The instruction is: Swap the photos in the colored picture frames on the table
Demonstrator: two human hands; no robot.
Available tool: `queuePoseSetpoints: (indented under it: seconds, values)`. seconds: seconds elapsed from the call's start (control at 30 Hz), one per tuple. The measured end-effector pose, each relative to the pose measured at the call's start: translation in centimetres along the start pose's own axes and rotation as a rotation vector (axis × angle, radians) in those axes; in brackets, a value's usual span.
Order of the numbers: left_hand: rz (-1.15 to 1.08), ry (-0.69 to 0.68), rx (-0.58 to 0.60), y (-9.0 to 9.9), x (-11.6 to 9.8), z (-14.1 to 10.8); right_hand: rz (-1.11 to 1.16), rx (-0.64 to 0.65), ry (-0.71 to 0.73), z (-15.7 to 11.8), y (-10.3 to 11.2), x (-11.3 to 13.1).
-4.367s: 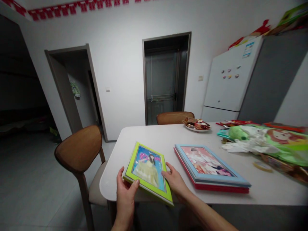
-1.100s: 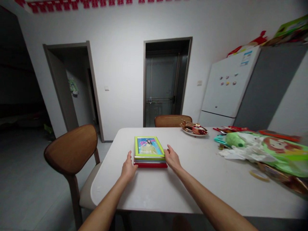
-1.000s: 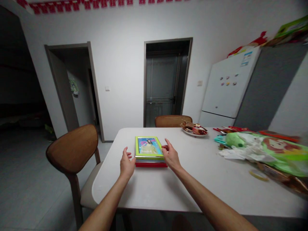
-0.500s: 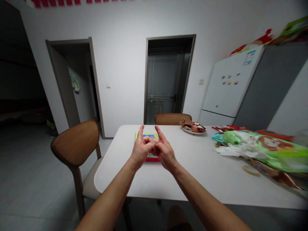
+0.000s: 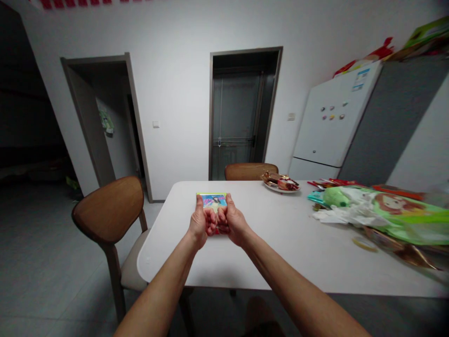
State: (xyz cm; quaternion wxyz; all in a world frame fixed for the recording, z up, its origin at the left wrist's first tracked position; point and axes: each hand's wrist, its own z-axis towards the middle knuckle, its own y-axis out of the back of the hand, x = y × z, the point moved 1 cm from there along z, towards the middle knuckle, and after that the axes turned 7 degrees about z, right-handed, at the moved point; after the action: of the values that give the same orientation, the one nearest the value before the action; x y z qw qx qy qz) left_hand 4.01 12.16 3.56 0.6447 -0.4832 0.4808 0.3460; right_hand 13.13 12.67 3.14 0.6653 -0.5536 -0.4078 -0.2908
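My left hand (image 5: 202, 222) is closed in a loose fist, its thumb stretched upward. Beside it, my right hand (image 5: 233, 220) mirrors the pose: fingers curled in, thumb raised. The curled fingers meet or nearly meet in the middle, and I see nothing in either hand. Beyond and partly behind them on the table is a colourful flat item, like a book or box (image 5: 214, 201), with a picture of a figure on blue and a yellow-green far edge. A bit of red shows at its near end; the hands hide the rest.
The white table (image 5: 280, 243) bears a plate of wrapped snacks (image 5: 281, 183) at the back. Green bags and crumpled tissue (image 5: 358, 206) crowd its right side, near a tape roll (image 5: 365, 244). Wooden chairs stand left (image 5: 110, 210) and behind (image 5: 250, 171). A fridge (image 5: 331, 121) stands back right.
The raised index fingers have folded in, and both hands are now fists with thumbs up. More of the colourful item's picture shows between them. The view has shifted slightly.
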Motion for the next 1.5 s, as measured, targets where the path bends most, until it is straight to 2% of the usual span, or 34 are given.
queuePoseSetpoints:
  seconds: [0.13,0.2,0.27,0.33,0.4,0.53,0.6,0.67,0.73,0.83,0.9,0.97,1.1,1.17,1.27,1.37,1.5]
  values:
    - [0.001,0.052,-0.03,0.7,0.9,0.1,-0.271,-0.053,0.06,0.8,0.7,-0.8]
    - [0.005,0.091,-0.071,1.5,1.8,0.3,-0.597,-0.153,0.215,1.6,1.9,-1.2]
    - [0.009,0.137,-0.127,2.6,3.2,0.5,-1.04,-0.254,0.405,2.6,3.5,-1.7]
    - [0.008,0.187,-0.186,3.6,4.8,0.7,-1.44,-0.289,0.481,3.4,5.2,-2.2]
    - [-0.002,0.223,-0.241,4.4,6.4,0.9,-1.66,-0.265,0.448,3.8,6.5,-2.8]
    - [-0.038,0.199,-0.317,4.6,8.8,1.2,-1.79,-0.109,0.438,2.5,6.6,-3.9]
    - [-0.062,0.118,-0.339,4.1,9.3,1.1,-1.754,-0.018,0.464,0.9,5.7,-4.4]
    - [-0.073,0.008,-0.367,3.5,9.2,0.6,-1.615,0.026,0.487,-0.7,5.0,-4.6]
    - [-0.068,-0.077,-0.394,2.7,8.7,-0.6,-1.382,-0.008,0.488,-2.1,4.6,-4.1]
    - [0.057,-0.189,-0.4,1.2,7.5,-3.6,-0.905,-0.164,0.396,-3.9,4.5,-2.5]
    - [0.324,-0.327,-0.347,0.2,6.6,-5.9,-0.588,-0.263,0.28,-5.2,4.4,-1.3]
    - [0.617,-0.482,-0.218,-0.7,5.9,-8.2,-0.32,-0.303,0.184,-6.8,4.2,-0.5]
    - [1.174,-0.999,0.003,-1.4,6.0,-11.3,0.005,-0.238,0.076,-9.8,4.1,-0.5]
    - [1.374,-1.178,0.051,-1.4,6.8,-12.0,0.046,-0.21,0.02,-10.6,4.5,-1.3]
    - [1.554,-1.274,0.009,-1.1,8.4,-12.0,0.007,-0.201,-0.047,-10.4,5.6,-2.7]
    - [1.618,-1.25,-0.044,-1.0,10.5,-11.2,-0.141,-0.199,-0.064,-8.9,7.3,-3.9]
    - [1.586,-1.176,-0.102,-1.2,13.1,-9.7,-0.5,-0.228,0.031,-6.5,10.3,-5.2]
